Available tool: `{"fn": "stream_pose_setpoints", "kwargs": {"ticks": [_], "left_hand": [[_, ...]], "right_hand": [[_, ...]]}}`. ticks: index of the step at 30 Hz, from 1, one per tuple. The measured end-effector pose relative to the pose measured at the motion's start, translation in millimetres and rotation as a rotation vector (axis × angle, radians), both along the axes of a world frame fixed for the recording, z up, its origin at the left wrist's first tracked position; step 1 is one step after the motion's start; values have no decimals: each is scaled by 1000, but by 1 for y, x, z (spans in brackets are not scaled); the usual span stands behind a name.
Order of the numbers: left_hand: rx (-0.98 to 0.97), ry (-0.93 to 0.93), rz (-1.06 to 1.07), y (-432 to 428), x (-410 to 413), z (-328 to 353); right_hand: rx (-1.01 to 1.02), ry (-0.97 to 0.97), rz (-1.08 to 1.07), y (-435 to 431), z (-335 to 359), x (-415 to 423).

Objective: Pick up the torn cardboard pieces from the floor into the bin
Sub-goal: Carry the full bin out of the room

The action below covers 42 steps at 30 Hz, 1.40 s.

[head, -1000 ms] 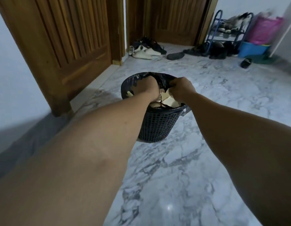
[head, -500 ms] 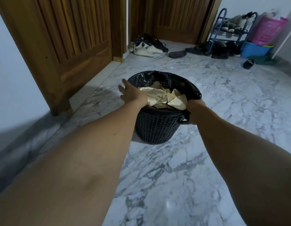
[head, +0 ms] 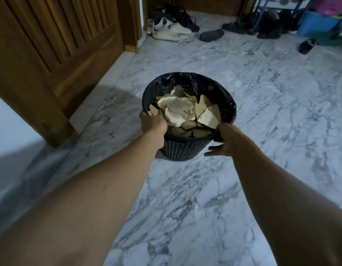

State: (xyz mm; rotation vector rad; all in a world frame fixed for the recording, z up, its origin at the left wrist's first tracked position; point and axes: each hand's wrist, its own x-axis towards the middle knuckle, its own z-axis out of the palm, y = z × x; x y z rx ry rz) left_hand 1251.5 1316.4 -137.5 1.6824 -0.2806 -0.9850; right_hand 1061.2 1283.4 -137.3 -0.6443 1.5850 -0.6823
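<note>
A black mesh bin point(head: 185, 148) with a black bag liner stands on the marble floor at the centre of the head view. Torn tan cardboard pieces point(head: 182, 110) fill it close to the rim. My left hand point(head: 154, 124) is closed over the bin's near-left rim, its fingers curled inside next to a cardboard scrap. My right hand point(head: 226, 142) clasps the near-right side, thumb at the rim and fingers spread on the mesh wall. No cardboard shows on the visible floor. I cannot tell whether the bin is lifted off the floor.
A wooden door point(head: 61, 45) stands at the left. Several shoes point(head: 170, 29) lie at the back by a second door. A shoe rack point(head: 271, 18), a blue tub point(head: 315, 24) and a black slipper point(head: 306, 46) sit at the far right. Marble floor point(head: 185, 208) surrounds the bin.
Both hands came out of the bin, where they pressed on the cardboard, and now grip its near rim and sides. The view has moved closer and tilted down.
</note>
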Motion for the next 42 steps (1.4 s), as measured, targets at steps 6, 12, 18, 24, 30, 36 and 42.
{"fn": "stream_pose_setpoints", "kwargs": {"ticks": [6,12,18,24,30,36,42], "left_hand": [[203,10,-95,30,-16,34],[325,-15,-189,71,-63,98],[380,-8,-281,74,-119,214],[439,3,-370,81,-182,376],[357,83,-513,79,-249,526],[288,83,-640,48,-304,616],[261,89,-689,-26,-335,635]], "right_hand": [[183,-199,-287,59,14,-15],[230,-244,-440,130,86,-64],[213,-265,-501,153,217,-120],[179,-273,-580,181,382,-184],[73,-274,-680,200,525,-244],[27,-282,-786,181,598,-285],[-5,-294,-835,115,619,-316]]}}
